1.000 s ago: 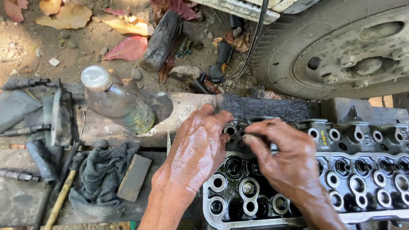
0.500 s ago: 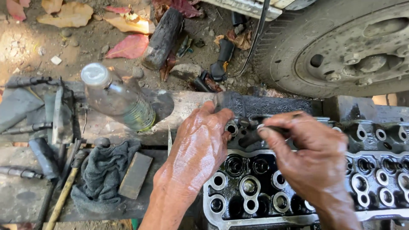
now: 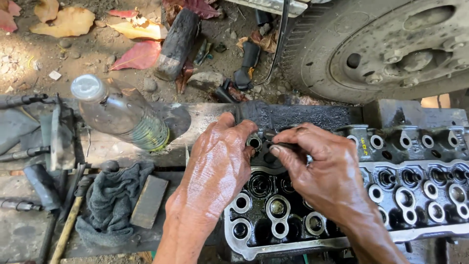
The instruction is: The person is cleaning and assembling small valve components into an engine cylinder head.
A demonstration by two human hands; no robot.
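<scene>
Oily left hand (image 3: 217, 171) rests on the black, greasy cast-metal cylinder head (image 3: 342, 205) — fingers curled around a round port. Right hand (image 3: 325, 168) pinches a small dark part — too small to identify.

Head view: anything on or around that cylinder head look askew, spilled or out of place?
Nothing looks damaged or spilled. The cylinder head is black with oily grime where both hands work at its near end. The clear plastic bottle stands capped on the plank; a dark rag lies crumpled beside loose tools.
</scene>
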